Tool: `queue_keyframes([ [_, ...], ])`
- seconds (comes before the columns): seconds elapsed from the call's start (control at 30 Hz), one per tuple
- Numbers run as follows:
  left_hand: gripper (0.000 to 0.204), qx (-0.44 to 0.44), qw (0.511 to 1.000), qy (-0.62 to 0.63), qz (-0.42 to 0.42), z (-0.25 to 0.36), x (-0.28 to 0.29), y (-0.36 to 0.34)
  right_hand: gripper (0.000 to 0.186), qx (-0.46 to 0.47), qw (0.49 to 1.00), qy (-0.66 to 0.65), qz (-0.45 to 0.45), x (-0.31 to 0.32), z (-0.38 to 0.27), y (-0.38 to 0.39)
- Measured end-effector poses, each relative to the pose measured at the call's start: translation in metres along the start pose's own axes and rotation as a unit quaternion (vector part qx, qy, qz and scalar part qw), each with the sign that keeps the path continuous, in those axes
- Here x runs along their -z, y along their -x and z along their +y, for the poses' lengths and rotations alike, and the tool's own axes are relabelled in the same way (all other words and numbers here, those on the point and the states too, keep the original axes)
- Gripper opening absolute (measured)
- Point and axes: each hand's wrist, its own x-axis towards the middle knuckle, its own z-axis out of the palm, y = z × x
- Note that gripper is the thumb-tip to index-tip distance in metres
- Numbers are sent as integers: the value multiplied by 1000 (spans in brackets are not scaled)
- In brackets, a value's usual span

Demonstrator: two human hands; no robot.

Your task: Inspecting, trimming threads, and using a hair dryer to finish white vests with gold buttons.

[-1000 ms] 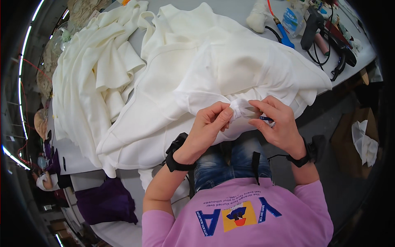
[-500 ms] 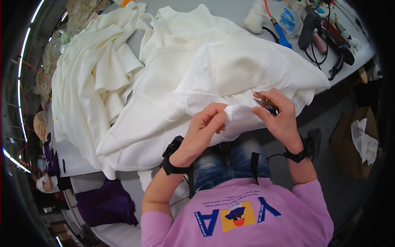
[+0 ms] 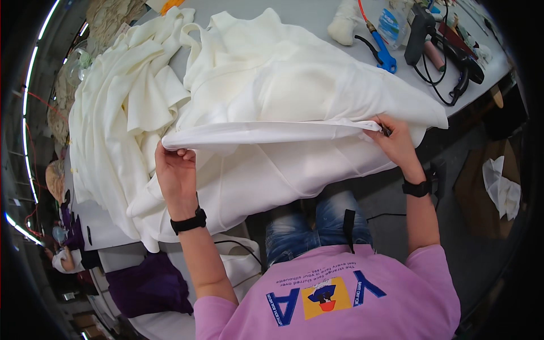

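Observation:
A white garment (image 3: 266, 90) lies spread over the table in front of me. One long edge of it is drawn nearly straight between my hands. My left hand (image 3: 177, 173) pinches the left end of that edge, fingers curled under the cloth. At the other end, my right hand (image 3: 395, 144) grips the edge near its fingertips. Small dark thread snips (image 3: 386, 131) also sit in that right hand, mostly hidden by the fingers. The rest of the garment drapes over the table's front edge toward my lap.
More cream-white clothing (image 3: 122, 113) is heaped to the left. At the back right are a blue air gun (image 3: 383, 54) on a red hose, a black handheld device (image 3: 467, 65) and a plastic bag (image 3: 392, 25). Purple cloth (image 3: 150, 286) hangs lower left; a cardboard box (image 3: 481, 192) stands right.
My hands have moved apart, the left one far to the left and slightly up. The short bit of cloth between them is now a long taut edge.

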Motion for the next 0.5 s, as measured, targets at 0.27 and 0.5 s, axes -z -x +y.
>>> queue_keyframes([
  [0.27,15,69,988,38,136,-17,50,-24,17,-73,987,-138,35,36,-21,-21],
  [0.5,15,68,986,14,152,-31,53,-26,23,-26,989,-113,88,42,-13,-49],
])
